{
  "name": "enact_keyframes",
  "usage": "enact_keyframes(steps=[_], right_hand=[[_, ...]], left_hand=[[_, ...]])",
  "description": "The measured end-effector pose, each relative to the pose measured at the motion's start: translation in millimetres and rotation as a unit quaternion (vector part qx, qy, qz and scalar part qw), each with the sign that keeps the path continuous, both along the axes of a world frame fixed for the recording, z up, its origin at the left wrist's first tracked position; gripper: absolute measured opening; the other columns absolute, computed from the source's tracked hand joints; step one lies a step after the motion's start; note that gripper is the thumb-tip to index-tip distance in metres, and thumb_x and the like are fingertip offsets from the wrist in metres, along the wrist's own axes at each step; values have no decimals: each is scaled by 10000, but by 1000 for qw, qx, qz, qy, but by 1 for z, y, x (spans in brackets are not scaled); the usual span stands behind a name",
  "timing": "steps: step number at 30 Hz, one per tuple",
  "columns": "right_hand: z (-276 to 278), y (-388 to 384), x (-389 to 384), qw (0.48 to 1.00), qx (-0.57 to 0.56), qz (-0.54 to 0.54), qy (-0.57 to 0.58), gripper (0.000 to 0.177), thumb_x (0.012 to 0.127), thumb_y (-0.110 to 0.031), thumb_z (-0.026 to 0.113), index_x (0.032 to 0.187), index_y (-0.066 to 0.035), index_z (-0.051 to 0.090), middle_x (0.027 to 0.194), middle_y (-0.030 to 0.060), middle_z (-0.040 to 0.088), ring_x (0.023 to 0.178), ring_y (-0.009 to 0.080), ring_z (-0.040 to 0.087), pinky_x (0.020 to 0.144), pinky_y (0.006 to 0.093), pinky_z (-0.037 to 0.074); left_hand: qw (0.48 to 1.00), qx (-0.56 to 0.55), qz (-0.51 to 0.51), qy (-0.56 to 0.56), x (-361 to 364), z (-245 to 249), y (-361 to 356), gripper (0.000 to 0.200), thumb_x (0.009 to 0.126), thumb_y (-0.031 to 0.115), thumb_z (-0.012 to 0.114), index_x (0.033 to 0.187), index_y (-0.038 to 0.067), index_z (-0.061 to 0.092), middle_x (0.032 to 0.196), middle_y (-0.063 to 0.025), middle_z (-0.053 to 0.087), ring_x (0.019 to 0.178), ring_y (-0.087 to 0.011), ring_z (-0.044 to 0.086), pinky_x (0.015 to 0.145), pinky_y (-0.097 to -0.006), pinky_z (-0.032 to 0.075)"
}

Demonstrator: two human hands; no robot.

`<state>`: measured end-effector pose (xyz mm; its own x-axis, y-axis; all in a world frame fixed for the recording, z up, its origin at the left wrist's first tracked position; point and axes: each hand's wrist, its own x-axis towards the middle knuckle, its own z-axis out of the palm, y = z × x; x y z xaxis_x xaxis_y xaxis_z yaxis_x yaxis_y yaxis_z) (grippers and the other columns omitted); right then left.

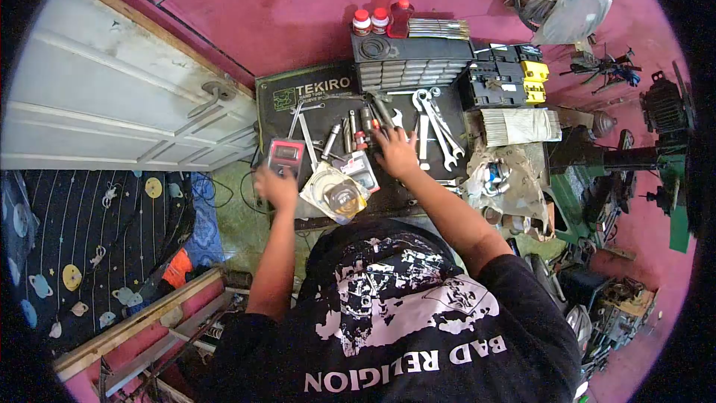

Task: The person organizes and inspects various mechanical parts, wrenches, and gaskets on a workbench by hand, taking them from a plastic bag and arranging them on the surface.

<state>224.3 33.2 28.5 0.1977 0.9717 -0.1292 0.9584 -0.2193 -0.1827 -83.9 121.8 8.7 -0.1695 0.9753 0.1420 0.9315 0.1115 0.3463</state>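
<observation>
Magenta floor [261, 7] is all around me, worn and stained. I bend over a black tool mat [298, 97] that lies on it, beside a white door [112, 89]. At my left is a dark cloth with planets [74, 231]; at my right, machine parts and clutter.

My left hand [274, 188] is closed on the lower end of a small red meter [286, 155] at the left edge of the mat. I judge it is light, with a hard plastic case and a window that can scratch or crack. It is better to hold it by the two long sides, not by the face.

My right hand [397, 153] is open, with the fingers spread flat over the loose tools in the middle of the mat. Just beside the fingertips lie the wrenches [432, 123], and on the other side the short metal sockets [350, 134]. These look like steel: stiff, rather heavy for their size, smooth and perhaps oily. I would pinch a wrench at the middle of the shaft. The sockets are round and could roll.

Between my hands lies a clear plastic packet [339, 195]. Behind the tools stands a drawer box [410, 67] with red-capped bottles [371, 21] behind it.
</observation>
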Motion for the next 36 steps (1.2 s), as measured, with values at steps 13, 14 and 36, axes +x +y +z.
enact_keyframes(steps=[13, 14, 36], right_hand=[[-9, 37, -10, 997, 2, 73, -26, 632, 742, -429, 772, 1313, -217, 606, 1314, 26, 566, 1256, 273, 468, 947, 538, 366], [-11, 35, -10, 995, 4, 96, -29, 593, 743, -422, 766, 1283, -219, 632, 1284, 18, 591, 1229, 265, 482, 945, 532, 359], [91, -243, 170, 983, 116, -86, 112, 470, 735, -360, 807, 1131, -139, 682, 904, 55, 703, 959, 245, 579, 894, 494, 324]], left_hand=[[919, -168, -349, -69, 154, 14, -32, 792, 703, 178, 790, 1417, 92, 457, 1411, -116, 498, 1181, -375, 476, 990, -518, 376], [921, -157, -353, -53, 154, 8, -32, 729, 727, 197, 778, 1382, 79, 481, 1379, -116, 518, 1161, -364, 482, 961, -533, 379], [718, -43, -690, -77, 341, 98, -184, 435, 751, 381, 764, 994, 52, 614, 1030, -96, 638, 1075, -294, 528, 932, -470, 378]])
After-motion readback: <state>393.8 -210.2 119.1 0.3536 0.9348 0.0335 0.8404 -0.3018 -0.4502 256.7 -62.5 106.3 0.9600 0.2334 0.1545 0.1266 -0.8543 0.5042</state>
